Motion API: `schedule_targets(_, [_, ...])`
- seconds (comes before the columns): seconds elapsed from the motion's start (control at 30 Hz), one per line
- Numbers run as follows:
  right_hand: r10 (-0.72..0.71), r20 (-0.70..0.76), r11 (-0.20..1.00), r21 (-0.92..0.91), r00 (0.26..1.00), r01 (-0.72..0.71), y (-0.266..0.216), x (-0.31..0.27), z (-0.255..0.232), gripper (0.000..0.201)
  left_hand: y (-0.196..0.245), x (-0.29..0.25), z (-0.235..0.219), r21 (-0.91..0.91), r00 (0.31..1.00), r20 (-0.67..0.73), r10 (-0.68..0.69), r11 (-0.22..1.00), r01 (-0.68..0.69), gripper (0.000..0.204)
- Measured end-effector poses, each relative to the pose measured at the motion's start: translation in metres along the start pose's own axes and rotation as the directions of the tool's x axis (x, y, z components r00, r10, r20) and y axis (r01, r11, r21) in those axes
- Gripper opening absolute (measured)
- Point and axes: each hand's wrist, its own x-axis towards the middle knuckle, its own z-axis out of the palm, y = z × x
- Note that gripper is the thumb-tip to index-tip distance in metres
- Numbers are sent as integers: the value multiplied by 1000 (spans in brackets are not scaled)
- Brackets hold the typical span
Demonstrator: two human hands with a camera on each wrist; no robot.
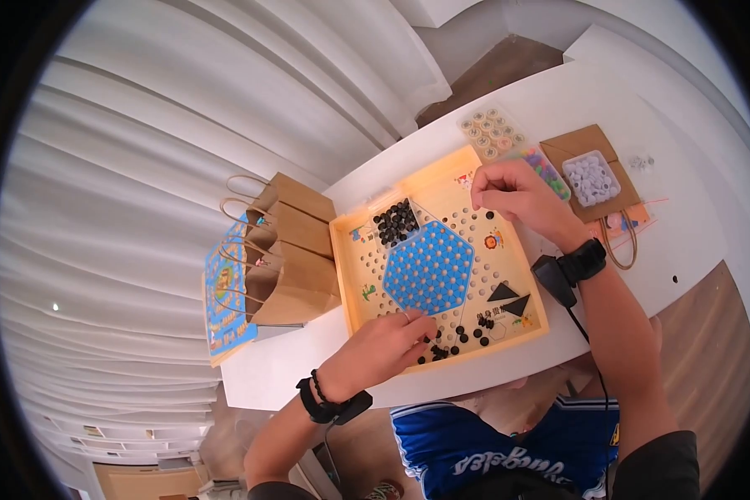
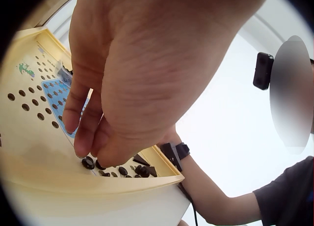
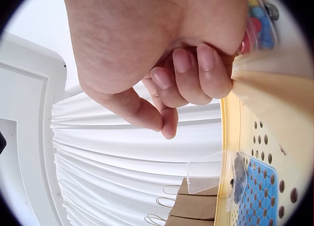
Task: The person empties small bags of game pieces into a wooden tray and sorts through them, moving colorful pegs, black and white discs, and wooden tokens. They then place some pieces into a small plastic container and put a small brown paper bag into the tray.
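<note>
A yellow wooden game board tray (image 1: pixel 421 183) with rows of holes and a blue hexagon (image 1: pixel 429 268) lies in front of me. My left hand (image 1: pixel 392 343) reaches down at its near side, fingertips right at loose round black pieces (image 2: pixel 88 163). Its fingers are loosely bent, and the thumb tip partly hides one piece. My right hand (image 1: pixel 525 198) hovers over the board's right far corner. Its fingers are curled, and thumb and index fingertips meet with nothing showing between them (image 3: pixel 164 130). More black pieces (image 1: pixel 396 222) fill a clear box on the board.
Brown paper bags (image 1: pixel 296 250) stand left of the board. At the right are a box of white pieces (image 1: pixel 592 179), a box of coloured pieces (image 1: pixel 550 172) and a flat paper bag (image 1: pixel 571 146). Wooden discs (image 1: pixel 492 129) lie behind. Black triangles (image 1: pixel 517 306) rest on the board.
</note>
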Motion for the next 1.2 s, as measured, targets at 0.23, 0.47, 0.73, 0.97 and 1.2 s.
schedule_targets(0.23, [-2,0,1000,-7,1000,2,0,0,0,12,3,7,5,80,991,116,61,994,-71,20])
schedule_targets(0.47, [-5,0,1000,-14,1000,5,0,0,0,12,3,8,2,113,995,56,88,989,-93,21])
schedule_targets(0.73, [-8,11,1000,-3,1000,8,0,1,0,11,0,7,-8,65,996,-84,-3,998,8,19])
schedule_targets(0.97, [0,2,1000,4,1000,0,-2,0,1,12,-15,11,-13,110,992,-124,-29,993,43,15])
schedule_targets(1.2, [-11,-3,1000,-15,1000,11,-2,0,1,12,-9,13,-3,97,996,-84,-43,994,51,17])
